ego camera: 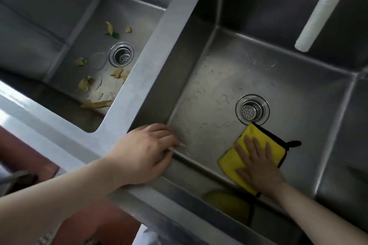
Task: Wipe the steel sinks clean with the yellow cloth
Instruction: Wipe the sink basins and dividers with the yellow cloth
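Observation:
Two steel sinks lie side by side below me. In the right sink [219, 77] a yellow cloth [253, 137] with a black edge lies flat on the floor, just in front of the drain [252, 111]. My right hand [256, 163] presses on the cloth with straight, spread fingers. My left hand [143, 151] rests on the front rim at the corner where the divider [159, 45] meets it, its fingers curled over the edge. The right sink's floor carries thin curled streaks of dirt.
The left sink [65, 45] holds several yellowish leaf scraps around its drain [121, 56]. A white ribbed hose or pipe [322, 10] hangs over the back right of the right sink. The cloth's reflection shows in the near wall. Reddish floor lies below the front rim.

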A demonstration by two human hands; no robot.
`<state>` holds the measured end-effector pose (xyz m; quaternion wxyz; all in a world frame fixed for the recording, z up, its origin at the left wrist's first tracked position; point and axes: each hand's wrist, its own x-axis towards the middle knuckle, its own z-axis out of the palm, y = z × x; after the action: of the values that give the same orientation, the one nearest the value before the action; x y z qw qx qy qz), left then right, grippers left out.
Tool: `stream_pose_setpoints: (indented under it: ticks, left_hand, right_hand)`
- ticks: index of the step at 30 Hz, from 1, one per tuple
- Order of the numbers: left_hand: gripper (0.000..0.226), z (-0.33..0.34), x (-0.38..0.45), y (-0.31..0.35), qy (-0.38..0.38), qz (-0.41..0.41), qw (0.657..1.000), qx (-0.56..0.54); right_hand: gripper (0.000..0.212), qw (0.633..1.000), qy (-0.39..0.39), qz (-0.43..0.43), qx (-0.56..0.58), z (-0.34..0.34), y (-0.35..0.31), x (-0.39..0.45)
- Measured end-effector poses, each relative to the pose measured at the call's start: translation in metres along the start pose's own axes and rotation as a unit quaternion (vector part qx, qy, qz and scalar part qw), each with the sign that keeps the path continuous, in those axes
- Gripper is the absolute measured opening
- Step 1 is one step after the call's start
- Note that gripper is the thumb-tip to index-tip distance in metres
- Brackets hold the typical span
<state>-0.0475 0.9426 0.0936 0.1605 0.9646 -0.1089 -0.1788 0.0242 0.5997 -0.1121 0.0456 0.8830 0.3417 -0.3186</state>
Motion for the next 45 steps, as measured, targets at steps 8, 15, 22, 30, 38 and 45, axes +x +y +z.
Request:
stream_pose_setpoints:
  ticks: [8,15,22,30,38,45]
  left_hand:
    - [0.023,0.000,-0.001,0.001,0.011,-0.021,1.000,0.000]
    - [0.029,0.002,-0.004,0.001,0.037,-0.018,0.999,-0.010]
    - [0.037,0.000,-0.002,0.001,0.012,-0.021,1.000,0.000]
    - [0.034,0.000,-0.001,0.001,0.012,-0.023,1.000,-0.001]
    - [0.032,-0.001,-0.002,0.001,0.019,-0.028,0.999,0.001]
    - [0.030,0.000,-0.003,0.002,0.010,-0.031,0.999,-0.001]
  right_hand:
    - [0.065,0.957,0.083,-0.263,-0.092,0.005,-0.008,0.020]
    - [0.072,0.961,0.074,-0.257,-0.073,-0.017,0.008,0.056]
    - [0.070,0.984,0.151,0.051,0.074,-0.028,-0.029,0.080]
    - [0.073,0.969,0.208,0.105,0.083,-0.014,-0.069,0.094]
    - [0.070,0.975,0.199,-0.093,0.022,0.010,-0.071,0.064]
    - [0.064,0.972,0.163,-0.165,0.032,0.010,-0.077,0.052]
